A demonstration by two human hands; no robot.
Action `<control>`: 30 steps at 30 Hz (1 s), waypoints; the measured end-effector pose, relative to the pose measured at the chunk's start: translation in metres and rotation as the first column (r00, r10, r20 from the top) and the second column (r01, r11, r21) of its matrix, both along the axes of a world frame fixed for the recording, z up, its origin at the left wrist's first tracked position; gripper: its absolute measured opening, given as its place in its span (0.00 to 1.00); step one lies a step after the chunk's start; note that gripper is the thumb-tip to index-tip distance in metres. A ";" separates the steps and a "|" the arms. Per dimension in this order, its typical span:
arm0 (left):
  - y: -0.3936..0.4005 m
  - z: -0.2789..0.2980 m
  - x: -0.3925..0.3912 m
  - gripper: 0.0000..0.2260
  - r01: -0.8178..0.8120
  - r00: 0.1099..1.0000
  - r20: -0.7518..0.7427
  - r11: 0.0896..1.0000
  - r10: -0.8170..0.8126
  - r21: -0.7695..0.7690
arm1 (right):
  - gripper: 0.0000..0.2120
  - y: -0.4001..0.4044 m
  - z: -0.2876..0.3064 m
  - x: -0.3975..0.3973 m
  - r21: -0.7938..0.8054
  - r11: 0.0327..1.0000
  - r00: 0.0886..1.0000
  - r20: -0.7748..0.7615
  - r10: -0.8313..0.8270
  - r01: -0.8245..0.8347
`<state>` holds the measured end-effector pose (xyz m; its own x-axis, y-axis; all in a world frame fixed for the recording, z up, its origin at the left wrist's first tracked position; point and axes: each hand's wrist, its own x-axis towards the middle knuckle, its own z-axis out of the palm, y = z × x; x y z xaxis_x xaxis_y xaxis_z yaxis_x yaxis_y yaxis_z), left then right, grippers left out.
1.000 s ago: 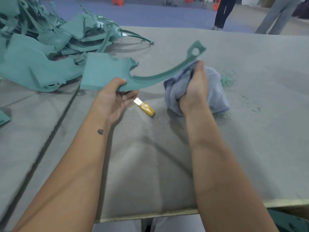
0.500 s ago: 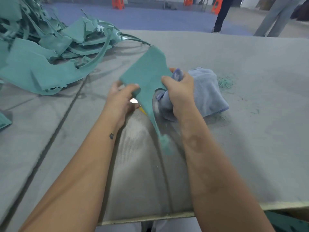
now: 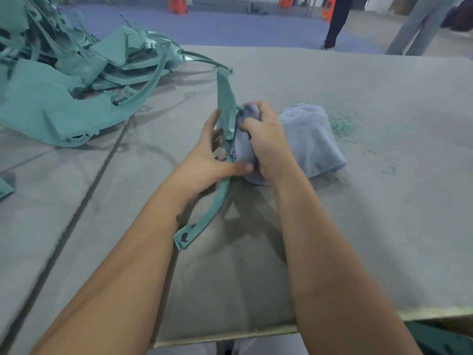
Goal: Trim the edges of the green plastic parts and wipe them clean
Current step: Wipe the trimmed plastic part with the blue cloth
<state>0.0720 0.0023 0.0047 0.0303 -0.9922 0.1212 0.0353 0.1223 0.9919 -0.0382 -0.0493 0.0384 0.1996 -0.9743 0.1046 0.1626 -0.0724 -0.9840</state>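
1. Now the left hand (image 3: 204, 160) grips the green part (image 3: 225, 103) on edge above the tabletop (image 3: 384, 226); its long thin tail could flex or slip.
2. Fingers of the right hand (image 3: 266, 139) clutch the cloth (image 3: 307, 139) against the part; a rough edge may snag it.

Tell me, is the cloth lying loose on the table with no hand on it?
No, the right hand grips the cloth against the green part.
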 end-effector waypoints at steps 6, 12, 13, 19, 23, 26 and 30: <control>0.000 0.002 0.005 0.25 -0.023 0.978 -0.210 0.999 0.018 -0.024 | 0.11 -0.004 -0.005 -0.010 -0.181 0.951 0.960 -0.176 0.217 -0.249; -0.007 0.005 0.016 0.08 -0.194 0.900 -0.363 0.967 0.242 0.163 | 0.04 0.007 -0.004 -0.001 -0.127 0.887 0.846 -0.384 0.370 -0.445; -0.007 0.005 0.018 0.07 -0.188 0.883 -0.396 0.963 0.252 0.195 | 0.03 0.003 -0.004 -0.003 -0.113 0.906 0.823 -0.477 0.310 -0.407; -0.003 0.006 0.021 0.08 -0.093 0.847 -0.489 0.963 0.209 0.252 | 0.10 -0.017 -0.008 -0.014 -0.441 0.898 0.880 -0.426 -0.208 -0.001; -0.001 0.008 0.015 0.07 -0.028 0.863 -0.483 0.967 0.151 0.252 | 0.15 -0.027 -0.002 -0.002 -0.464 0.854 0.878 -0.274 -0.392 0.236; -0.005 0.004 0.012 0.12 -0.067 0.873 -0.460 0.973 0.164 0.221 | 0.12 -0.044 0.003 0.006 -0.445 0.778 0.764 -0.266 -0.588 0.444; -0.009 0.003 0.010 0.17 -0.114 0.882 -0.434 0.977 0.183 0.180 | 0.10 -0.058 0.001 0.018 -0.558 0.771 0.663 -0.455 -0.594 0.307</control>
<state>0.0825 -0.0068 0.0078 0.1956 -0.9770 -0.0847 0.4701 0.0177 0.8824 -0.0197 -0.1070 0.0395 -0.0950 -0.8454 0.5257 -0.5860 -0.3794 -0.7160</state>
